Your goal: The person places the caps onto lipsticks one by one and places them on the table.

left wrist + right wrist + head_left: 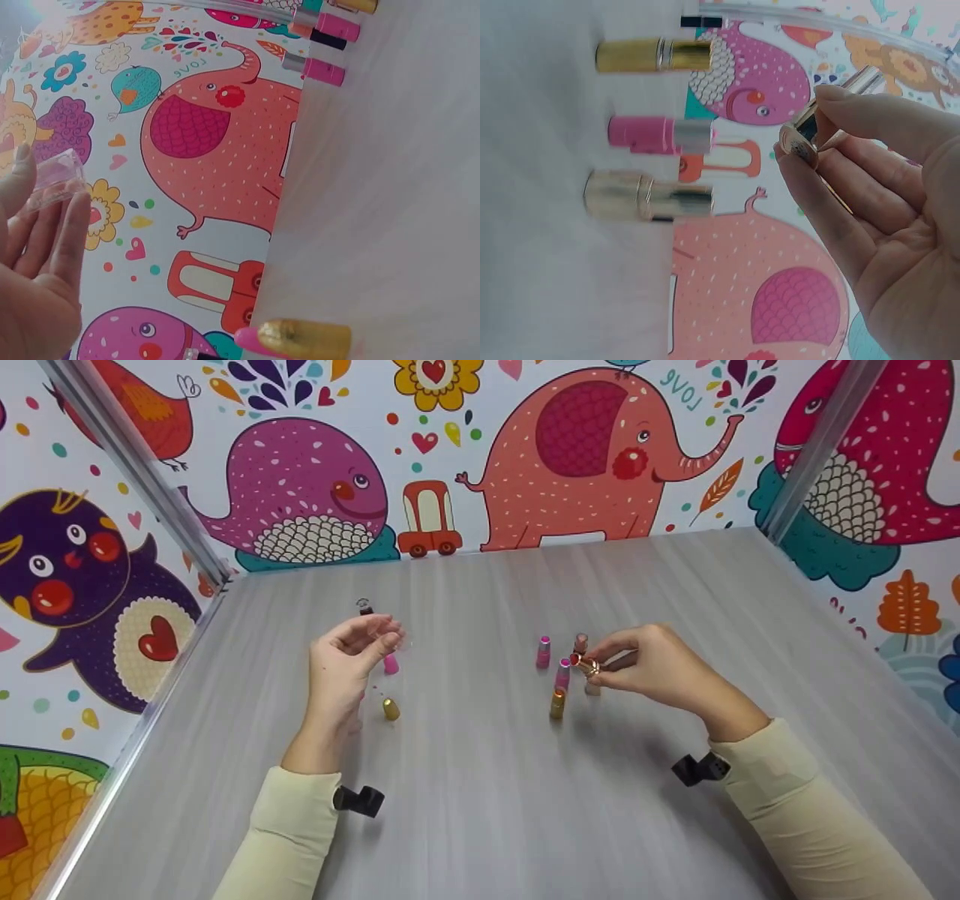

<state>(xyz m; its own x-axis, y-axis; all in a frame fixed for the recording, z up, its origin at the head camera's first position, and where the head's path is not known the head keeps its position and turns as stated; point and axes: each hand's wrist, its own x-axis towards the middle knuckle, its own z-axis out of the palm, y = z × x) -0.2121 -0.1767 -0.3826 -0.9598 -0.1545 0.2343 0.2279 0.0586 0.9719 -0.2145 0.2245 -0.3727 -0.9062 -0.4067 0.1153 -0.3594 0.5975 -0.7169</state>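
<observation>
My left hand (341, 660) pinches a clear, see-through cap (61, 178) between thumb and fingers, held above the table. In my right hand (645, 667) is a gold lipstick (589, 665) with a red tip, gripped by thumb and fingertips and tilted. Just beside and below it, several uncapped lipsticks stand upright: a gold lipstick (557, 705), a pink lipstick (543, 654) with a silver collar, another pink lipstick (562, 678) and a pale gold lipstick (619, 196). Near my left hand stand a gold cap (391, 709) and a pink cap (390, 664).
A dark cap with a clear top (365, 607) stands behind my left hand, partly hidden by it. The grey wood-grain table (465, 780) meets patterned walls at the back and sides. Metal posts (161, 487) stand at the back corners.
</observation>
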